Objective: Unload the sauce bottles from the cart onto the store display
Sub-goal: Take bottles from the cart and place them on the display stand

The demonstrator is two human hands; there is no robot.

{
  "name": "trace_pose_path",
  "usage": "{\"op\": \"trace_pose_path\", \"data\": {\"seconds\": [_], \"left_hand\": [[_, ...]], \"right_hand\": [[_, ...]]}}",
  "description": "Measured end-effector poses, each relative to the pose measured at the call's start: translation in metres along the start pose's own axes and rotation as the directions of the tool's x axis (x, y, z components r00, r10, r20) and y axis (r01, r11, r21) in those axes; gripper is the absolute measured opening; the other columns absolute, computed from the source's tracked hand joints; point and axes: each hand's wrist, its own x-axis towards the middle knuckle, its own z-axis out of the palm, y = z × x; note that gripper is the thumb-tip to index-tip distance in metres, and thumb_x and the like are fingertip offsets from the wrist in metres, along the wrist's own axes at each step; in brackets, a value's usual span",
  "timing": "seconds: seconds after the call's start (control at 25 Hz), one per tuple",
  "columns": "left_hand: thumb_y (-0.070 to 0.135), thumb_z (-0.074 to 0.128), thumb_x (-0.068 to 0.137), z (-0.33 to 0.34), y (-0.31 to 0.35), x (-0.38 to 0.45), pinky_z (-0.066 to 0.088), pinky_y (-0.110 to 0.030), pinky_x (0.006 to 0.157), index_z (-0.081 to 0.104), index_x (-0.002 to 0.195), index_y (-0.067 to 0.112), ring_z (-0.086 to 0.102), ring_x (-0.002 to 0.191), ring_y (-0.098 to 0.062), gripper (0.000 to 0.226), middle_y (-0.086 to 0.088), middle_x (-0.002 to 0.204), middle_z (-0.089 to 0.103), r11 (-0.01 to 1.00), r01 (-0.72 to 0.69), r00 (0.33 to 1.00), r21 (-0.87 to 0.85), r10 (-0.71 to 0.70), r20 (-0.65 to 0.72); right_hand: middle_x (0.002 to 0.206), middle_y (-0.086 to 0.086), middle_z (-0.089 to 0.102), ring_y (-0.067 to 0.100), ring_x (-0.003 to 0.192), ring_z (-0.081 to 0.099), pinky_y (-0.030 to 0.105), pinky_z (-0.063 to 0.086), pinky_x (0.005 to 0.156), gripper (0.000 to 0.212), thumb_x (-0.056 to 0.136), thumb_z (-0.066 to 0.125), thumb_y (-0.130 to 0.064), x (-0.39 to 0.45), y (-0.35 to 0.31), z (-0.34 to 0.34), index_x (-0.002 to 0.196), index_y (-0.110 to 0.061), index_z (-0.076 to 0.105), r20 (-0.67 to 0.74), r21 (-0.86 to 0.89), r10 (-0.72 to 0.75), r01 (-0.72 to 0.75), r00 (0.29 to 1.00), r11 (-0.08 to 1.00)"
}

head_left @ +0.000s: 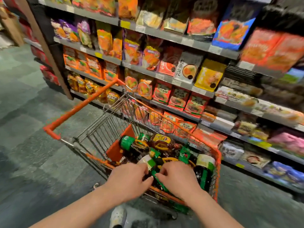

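Note:
An orange-framed wire cart [79, 106] stands before the shelves, its basket full of several dark sauce bottles with green labels and caps [131, 143]. Both my hands reach into the near end of the basket. My left hand [127, 180] curls its fingers round a dark bottle with a pale cap and green label [152, 163]. My right hand [176, 177] grips the same green-labelled bottle from the other side. Another dark bottle with a cream cap [205, 168] lies at the basket's right edge.
The store display [164, 76] of grey shelves packed with orange, red and yellow packets rises behind and right of the cart. Grey tiled floor [32, 112] spreads to the left. My shoe [118, 216] shows below the cart.

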Motion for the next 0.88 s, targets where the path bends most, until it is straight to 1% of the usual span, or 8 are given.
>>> {"op": "trace_pose_path", "data": {"seconds": [0.12, 0.2, 0.28, 0.36, 0.48, 0.6, 0.76, 0.88], "left_hand": [[0.059, 0.041, 0.093, -0.006, -0.027, 0.041, 0.048, -0.035, 0.073, 0.053, 0.117, 0.028, 0.063, 0.099, -0.026, 0.041, -0.002, 0.103, 0.067, 0.995, -0.079, 0.996, 0.066, 0.077, 0.042], [0.056, 0.041, 0.093, -0.006, -0.047, 0.071, 0.048, -0.036, 0.071, 0.052, 0.113, 0.025, 0.063, 0.099, -0.027, 0.039, -0.002, 0.104, 0.066, 0.985, -0.153, 0.984, 0.079, 0.144, 0.101], [0.054, 0.043, 0.093, -0.005, -0.063, 0.099, 0.047, -0.036, 0.070, 0.051, 0.111, 0.023, 0.063, 0.099, -0.026, 0.037, -0.001, 0.105, 0.065, 0.968, -0.233, 0.963, 0.092, 0.216, 0.162], [0.053, 0.045, 0.093, 0.000, -0.071, 0.125, 0.047, -0.035, 0.070, 0.051, 0.112, 0.022, 0.062, 0.100, -0.025, 0.036, -0.001, 0.108, 0.062, 0.948, -0.304, 0.934, 0.099, 0.276, 0.226], [0.051, 0.047, 0.093, 0.014, -0.072, 0.154, 0.050, -0.036, 0.076, 0.051, 0.120, 0.023, 0.059, 0.105, -0.025, 0.038, 0.000, 0.116, 0.058, 0.912, -0.394, 0.885, 0.115, 0.343, 0.313], [0.051, 0.049, 0.093, 0.038, -0.064, 0.182, 0.052, -0.039, 0.084, 0.048, 0.127, 0.022, 0.054, 0.114, -0.025, 0.045, -0.003, 0.122, 0.054, 0.861, -0.486, 0.821, 0.152, 0.390, 0.417], [0.051, 0.054, 0.091, 0.078, -0.047, 0.212, 0.044, -0.042, 0.093, 0.046, 0.130, 0.019, 0.045, 0.121, -0.028, 0.051, -0.007, 0.129, 0.047, 0.725, -0.655, 0.704, 0.212, 0.483, 0.521], [0.049, 0.056, 0.090, 0.112, -0.030, 0.224, 0.043, -0.042, 0.093, 0.047, 0.131, 0.019, 0.045, 0.118, -0.029, 0.052, -0.006, 0.126, 0.048, 0.626, -0.756, 0.605, 0.193, 0.556, 0.570]], "right_hand": [[0.086, -0.005, 0.068, 0.017, 0.087, 0.063, 0.031, 0.049, 0.067, 0.030, 0.089, 0.051, -0.051, 0.035, 0.007, 0.011, 0.088, -0.026, 0.067, 0.026, 0.010, 0.139, -0.139, 0.990, 0.990], [0.085, -0.004, 0.068, 0.017, 0.085, 0.063, 0.031, 0.049, 0.065, 0.030, 0.089, 0.052, -0.051, 0.058, 0.010, 0.023, 0.086, -0.025, 0.067, 0.038, 0.023, 0.231, -0.232, 0.972, 0.972], [0.082, -0.002, 0.068, 0.018, 0.082, 0.063, 0.031, 0.049, 0.064, 0.031, 0.089, 0.053, -0.049, 0.073, 0.014, 0.038, 0.082, -0.023, 0.066, 0.077, 0.066, 0.332, -0.337, 0.940, 0.939], [0.081, 0.000, 0.068, 0.019, 0.080, 0.062, 0.030, 0.048, 0.063, 0.031, 0.091, 0.052, -0.046, 0.080, 0.022, 0.055, 0.081, -0.020, 0.067, 0.151, 0.103, 0.420, -0.437, 0.895, 0.894], [0.082, -0.003, 0.068, 0.017, 0.080, 0.063, 0.030, 0.054, 0.067, 0.033, 0.092, 0.051, -0.046, 0.078, 0.039, 0.075, 0.084, -0.021, 0.070, 0.219, 0.135, 0.506, -0.539, 0.835, 0.831], [0.088, -0.001, 0.067, 0.017, 0.085, 0.062, 0.032, 0.052, 0.070, 0.032, 0.093, 0.050, -0.046, 0.074, 0.062, 0.097, 0.088, -0.021, 0.069, 0.271, 0.129, 0.567, -0.613, 0.778, 0.779], [0.096, -0.007, 0.063, 0.015, 0.088, 0.060, 0.030, 0.049, 0.068, 0.025, 0.094, 0.048, -0.045, 0.070, 0.089, 0.122, 0.096, -0.026, 0.064, 0.291, 0.145, 0.618, -0.672, 0.730, 0.726], [0.090, -0.004, 0.063, 0.017, 0.084, 0.060, 0.028, 0.046, 0.062, 0.024, 0.094, 0.048, -0.044, 0.069, 0.101, 0.140, 0.095, -0.025, 0.062, 0.296, 0.159, 0.639, -0.696, 0.710, 0.700]]}}
